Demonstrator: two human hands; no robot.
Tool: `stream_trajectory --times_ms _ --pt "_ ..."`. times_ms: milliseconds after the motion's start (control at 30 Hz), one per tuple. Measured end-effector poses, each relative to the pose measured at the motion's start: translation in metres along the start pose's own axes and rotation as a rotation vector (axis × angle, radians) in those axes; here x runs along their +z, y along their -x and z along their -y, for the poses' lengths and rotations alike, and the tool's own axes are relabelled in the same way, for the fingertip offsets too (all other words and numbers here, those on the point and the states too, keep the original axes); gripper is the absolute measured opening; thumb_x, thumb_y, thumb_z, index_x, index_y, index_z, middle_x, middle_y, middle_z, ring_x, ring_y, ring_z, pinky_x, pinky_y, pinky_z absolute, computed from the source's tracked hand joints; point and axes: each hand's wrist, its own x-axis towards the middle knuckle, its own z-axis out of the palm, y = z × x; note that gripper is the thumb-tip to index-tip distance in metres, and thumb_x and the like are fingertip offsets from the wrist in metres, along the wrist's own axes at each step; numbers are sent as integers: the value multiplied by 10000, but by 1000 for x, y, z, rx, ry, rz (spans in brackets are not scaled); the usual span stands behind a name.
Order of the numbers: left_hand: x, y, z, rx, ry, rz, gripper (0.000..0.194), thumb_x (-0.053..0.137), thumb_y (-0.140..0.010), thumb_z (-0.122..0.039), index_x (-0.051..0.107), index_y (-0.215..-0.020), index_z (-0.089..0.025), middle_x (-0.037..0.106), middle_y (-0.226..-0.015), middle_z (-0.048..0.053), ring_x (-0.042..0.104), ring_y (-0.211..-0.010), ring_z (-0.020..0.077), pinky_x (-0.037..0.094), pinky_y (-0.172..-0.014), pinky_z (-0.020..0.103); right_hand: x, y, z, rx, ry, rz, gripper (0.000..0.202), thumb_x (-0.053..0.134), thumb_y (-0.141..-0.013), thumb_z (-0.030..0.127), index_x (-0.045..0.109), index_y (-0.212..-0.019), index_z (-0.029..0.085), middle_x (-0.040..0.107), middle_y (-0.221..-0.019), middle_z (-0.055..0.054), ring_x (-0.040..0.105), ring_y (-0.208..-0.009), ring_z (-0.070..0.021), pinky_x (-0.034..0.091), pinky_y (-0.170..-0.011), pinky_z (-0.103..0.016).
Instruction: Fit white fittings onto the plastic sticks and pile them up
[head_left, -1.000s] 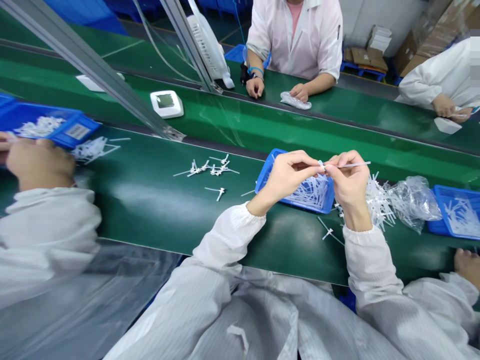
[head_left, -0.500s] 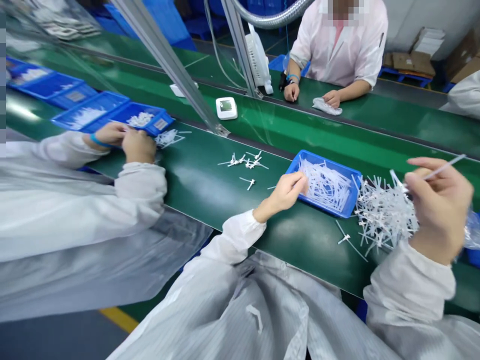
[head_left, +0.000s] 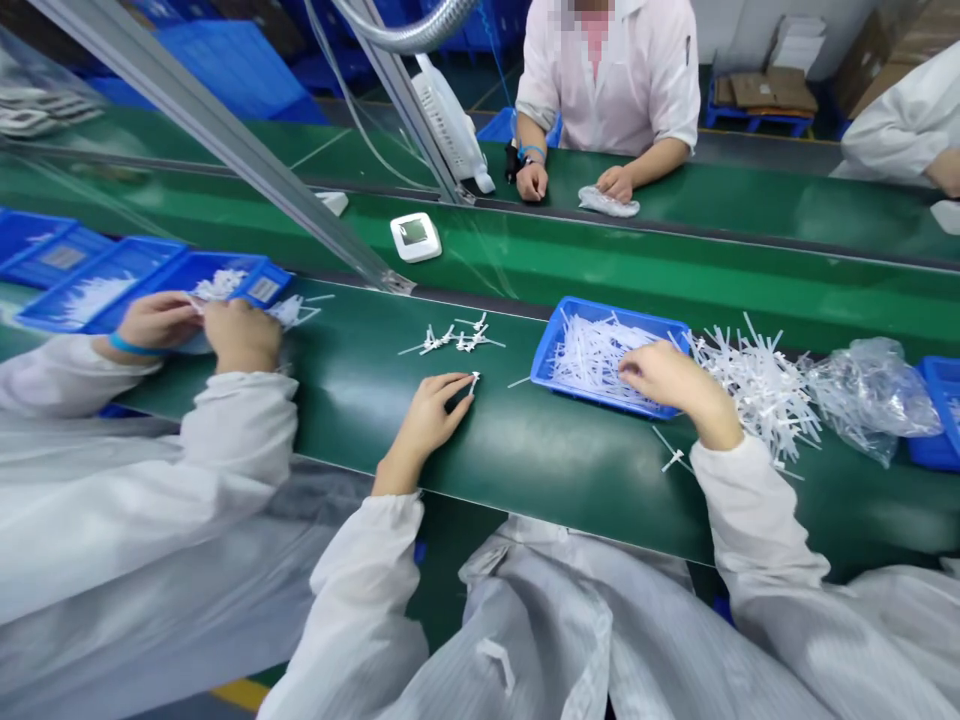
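Observation:
My left hand (head_left: pixel 431 418) rests low over the green belt, thumb and fingertips pinched on a small white fitting with thin tubing (head_left: pixel 474 380). Just beyond it lie several similar white tube fittings (head_left: pixel 461 338) in a loose cluster. My right hand (head_left: pixel 671 378) reaches over the right part of a blue tray (head_left: pixel 546 352). Its fingers are curled together, close above the short translucent tubes (head_left: pixel 589 350) that fill the tray. What these fingers hold, if anything, is hidden. One fitting with tubes (head_left: pixel 676 457) lies on the belt near my right wrist.
A heap of white fittings with tubes (head_left: pixel 772 385) lies right of the tray, beside a crumpled clear bag (head_left: pixel 874 390) and a blue bin (head_left: pixel 937 415). To the left a co-worker's hands (head_left: pixel 240 335) work by blue bins. A metal post (head_left: pixel 300 210) slants behind the belt.
My left hand has left the tray's edge and moved left to the single fitting. My right hand has come from above the heap, where it held a tube, to the tray. The view has shifted.

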Motion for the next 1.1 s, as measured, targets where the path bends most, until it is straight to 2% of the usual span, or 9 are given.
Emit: stream_trajectory --times_ms 167,267,400,533,633,800,867,967,1100 --pt "4 -27 -11 -92 59 -67 303 625 -950 -435 751 -1102 -206 732 -1180 126 603 -1140 310 440 -1136 478 47 -28 -10 20 126 101 118 741 -921 163 837 -987 143 821 -1058 -191 771 -1017 -285 558 -928 -330" --pt "5 -47 -25 -134 143 -153 224 627 -943 -406 712 -949 -199 718 -967 96 597 -967 264 485 -1030 427 43 -29 -18 -39 143 104 172 681 -962 153 851 -987 149 823 -1049 -174 766 -1040 -279 548 -976 -341" --pt "7 -75 -60 -109 236 -272 259 546 -1019 -416 641 -921 -197 711 -957 84 632 -875 211 541 -904 367 25 -27 -21 -113 112 29 202 657 -1012 206 854 -987 174 823 -1069 -135 750 -1072 -263 528 -1026 -345" --pt "-1 -113 -130 73 641 -326 314 603 -1045 -490 668 -987 -189 728 -919 63 721 -801 183 590 -766 320 16 -22 -15 -130 9 -143 226 591 -1069 254 799 -1044 171 815 -1057 -121 753 -1043 -245 538 -1018 -363" --pt "-18 -141 -197 269 887 -351 312 708 -1019 -490 717 -965 -182 758 -914 60 743 -737 153 588 -676 277 12 -14 -8 -130 -374 -318 244 507 -1114 321 718 -1113 198 797 -888 -59 776 -835 -197 597 -866 -344" --pt "-27 -149 -278 483 1023 -424 258 761 -1005 -412 772 -883 -185 778 -877 45 722 -642 113 606 -642 258 -10 10 -1 -251 -664 -703 136 787 -953 353 795 -995 224 779 -968 -47 769 -880 -190 631 -808 -339" --pt "-21 -144 -290 535 1011 -389 219 789 -985 -379 805 -876 -190 797 -906 54 737 -655 123 629 -650 269 -21 20 2 -283 -748 -830 124 778 -969 358 832 -994 249 761 -960 -37 734 -817 -167 625 -767 -336" --pt "-9 -137 -294 547 999 -306 141 829 -953 -347 847 -913 -213 822 -961 68 775 -735 153 656 -671 286 -29 30 10 -297 -1024 -833 208 721 -1019 442 830 -1064 270 762 -941 -27 716 -704 -148 645 -728 -352" --pt "-1 -135 -294 492 1067 -243 109 850 -937 -329 865 -959 -223 836 -1015 78 799 -817 175 683 -753 318 -29 28 20 -263 -1128 -823 211 896 -874 394 774 -950 240 780 -976 -21 763 -749 -154 689 -773 -345"
